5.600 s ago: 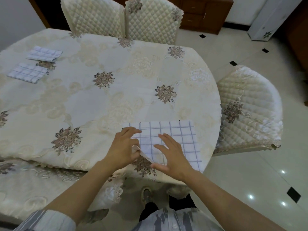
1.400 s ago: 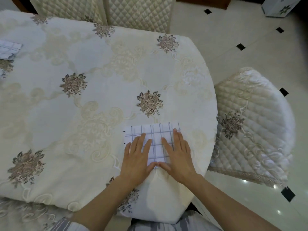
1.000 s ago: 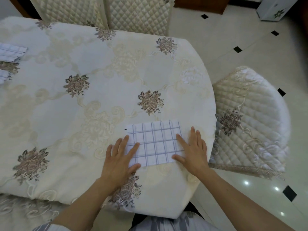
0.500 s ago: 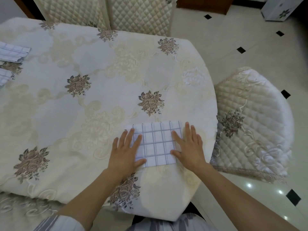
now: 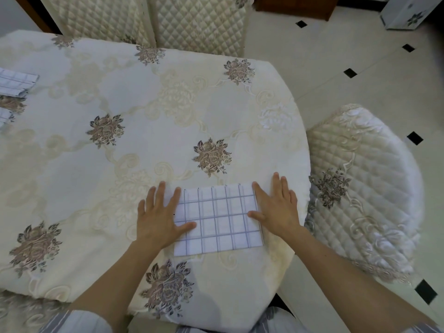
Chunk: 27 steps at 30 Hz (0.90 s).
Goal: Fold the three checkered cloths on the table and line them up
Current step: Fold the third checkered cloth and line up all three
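Note:
A folded white cloth with a thin blue check (image 5: 219, 219) lies flat near the table's front right edge. My left hand (image 5: 159, 213) rests palm down on its left edge, fingers spread, thumb on the cloth. On the cloth's right edge lies my right hand (image 5: 276, 207), also flat and spread. Neither hand grips anything. Two more folded checkered cloths sit at the far left: one (image 5: 15, 80) mostly in view, the other (image 5: 3, 116) cut off by the frame edge.
A cream tablecloth with brown flower motifs covers the round table (image 5: 149, 111). A quilted chair (image 5: 360, 188) stands close on the right, and two more chairs (image 5: 153, 20) stand behind the table. The tiled floor (image 5: 348, 56) lies beyond.
Over the last seconds the cloth went from a larger sheet to a smaller folded rectangle. My hands have slid apart from its middle to its left and right edges.

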Available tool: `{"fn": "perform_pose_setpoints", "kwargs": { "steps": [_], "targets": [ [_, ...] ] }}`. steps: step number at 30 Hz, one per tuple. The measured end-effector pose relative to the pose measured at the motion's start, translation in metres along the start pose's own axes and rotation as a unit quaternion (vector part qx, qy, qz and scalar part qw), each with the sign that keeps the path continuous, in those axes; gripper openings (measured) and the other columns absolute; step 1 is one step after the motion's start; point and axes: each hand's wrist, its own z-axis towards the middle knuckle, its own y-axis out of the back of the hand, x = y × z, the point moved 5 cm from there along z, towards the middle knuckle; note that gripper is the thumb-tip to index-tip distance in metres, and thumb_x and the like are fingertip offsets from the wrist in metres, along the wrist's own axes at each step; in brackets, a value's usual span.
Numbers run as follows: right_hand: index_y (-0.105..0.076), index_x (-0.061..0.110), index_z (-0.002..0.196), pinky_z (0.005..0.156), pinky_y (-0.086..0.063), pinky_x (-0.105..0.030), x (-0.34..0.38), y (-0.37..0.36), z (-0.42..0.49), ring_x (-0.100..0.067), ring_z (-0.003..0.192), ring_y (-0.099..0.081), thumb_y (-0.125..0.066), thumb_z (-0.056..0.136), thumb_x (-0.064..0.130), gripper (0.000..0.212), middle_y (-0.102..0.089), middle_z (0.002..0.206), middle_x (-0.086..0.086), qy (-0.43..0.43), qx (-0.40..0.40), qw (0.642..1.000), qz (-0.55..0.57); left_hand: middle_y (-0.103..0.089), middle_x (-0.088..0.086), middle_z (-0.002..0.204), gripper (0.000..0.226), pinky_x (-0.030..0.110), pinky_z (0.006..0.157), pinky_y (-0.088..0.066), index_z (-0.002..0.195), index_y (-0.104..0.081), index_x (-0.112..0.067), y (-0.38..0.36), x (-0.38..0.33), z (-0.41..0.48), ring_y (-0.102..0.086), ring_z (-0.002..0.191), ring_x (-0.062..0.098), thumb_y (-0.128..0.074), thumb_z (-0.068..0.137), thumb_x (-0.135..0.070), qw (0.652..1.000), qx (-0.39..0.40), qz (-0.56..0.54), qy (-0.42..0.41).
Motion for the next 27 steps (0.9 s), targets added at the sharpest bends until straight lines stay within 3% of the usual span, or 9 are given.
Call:
{"fn": "perform_pose_setpoints", "kwargs": {
  "steps": [5, 9, 13, 15, 18, 24, 27],
  "targets": [
    [-0.006, 0.039, 0.151, 0.116, -0.006, -0.054, 0.002, -0.001, 0.000, -0.038, 0.146, 0.017, -0.048, 0.086, 0.070, 0.083, 0.021, 0.158, -0.020, -0.006, 0.000, 1.000, 0.011, 0.024, 0.003, 0.161, 0.109, 0.052, 0.119, -0.007, 0.154, 0.005, -0.040, 0.001, 0.004, 0.000, 0.014, 0.149, 0.029, -0.038, 0.068, -0.092, 1.000, 0.009, -0.007, 0.006],
    [-0.011, 0.034, 0.152, 0.117, -0.009, -0.052, 0.010, 0.004, -0.009, -0.036, 0.147, 0.014, -0.055, 0.090, 0.055, 0.080, 0.018, 0.159, -0.019, -0.017, -0.016, 0.999, 0.028, 0.023, 0.004, 0.161, 0.106, 0.052, 0.119, -0.006, 0.154, 0.003, -0.037, 0.003, 0.001, -0.001, 0.013, 0.149, 0.029, -0.042, 0.072, -0.088, 1.000, 0.013, -0.009, 0.001],
    [-0.020, 0.027, 0.153, 0.119, -0.009, -0.047, 0.028, 0.008, -0.036, -0.029, 0.149, 0.011, -0.064, 0.090, 0.033, 0.077, 0.010, 0.162, -0.013, 0.010, -0.060, 0.995, 0.074, -0.004, 0.008, 0.164, 0.097, 0.053, 0.116, -0.017, 0.153, -0.024, -0.032, 0.003, -0.010, -0.019, -0.005, 0.149, 0.032, -0.057, 0.074, -0.076, 0.994, -0.059, -0.031, -0.084],
    [-0.027, 0.027, 0.151, 0.119, -0.009, -0.046, 0.043, 0.000, -0.052, -0.028, 0.149, 0.011, -0.065, 0.087, 0.035, 0.075, 0.007, 0.162, -0.011, 0.034, -0.059, 0.995, 0.074, -0.015, 0.009, 0.163, 0.094, 0.054, 0.114, -0.023, 0.150, -0.035, -0.030, -0.004, -0.015, -0.033, -0.014, 0.148, 0.032, -0.063, 0.071, -0.073, 0.986, -0.079, -0.024, -0.143],
    [-0.032, 0.027, 0.148, 0.118, -0.005, -0.045, 0.065, -0.015, -0.070, -0.027, 0.148, 0.013, -0.061, 0.088, 0.047, 0.070, 0.009, 0.162, -0.012, 0.031, -0.040, 0.996, 0.074, -0.019, 0.008, 0.161, 0.092, 0.054, 0.113, -0.029, 0.149, -0.036, -0.030, -0.015, -0.020, -0.053, -0.017, 0.146, 0.031, -0.061, 0.072, -0.073, 0.978, -0.087, -0.012, -0.189],
    [-0.024, 0.021, 0.151, 0.118, -0.008, -0.047, 0.090, -0.035, -0.085, -0.030, 0.148, 0.011, -0.058, 0.085, 0.060, 0.084, 0.007, 0.162, -0.015, -0.032, -0.037, 0.996, 0.073, -0.019, 0.010, 0.161, 0.084, 0.054, 0.111, -0.029, 0.150, -0.032, -0.034, -0.028, -0.005, -0.067, -0.022, 0.145, 0.035, -0.062, 0.078, -0.067, 0.989, -0.061, -0.019, -0.136],
    [-0.025, 0.029, 0.151, 0.118, -0.010, -0.047, 0.082, -0.035, -0.089, -0.031, 0.149, 0.010, -0.063, 0.082, 0.059, 0.084, 0.006, 0.162, -0.015, -0.047, -0.036, 0.995, 0.085, -0.017, 0.011, 0.162, 0.073, 0.055, 0.110, -0.028, 0.149, -0.031, -0.039, -0.029, 0.014, -0.071, -0.020, 0.146, 0.036, -0.057, 0.085, -0.063, 0.991, -0.044, -0.013, -0.128]
  ]
}}
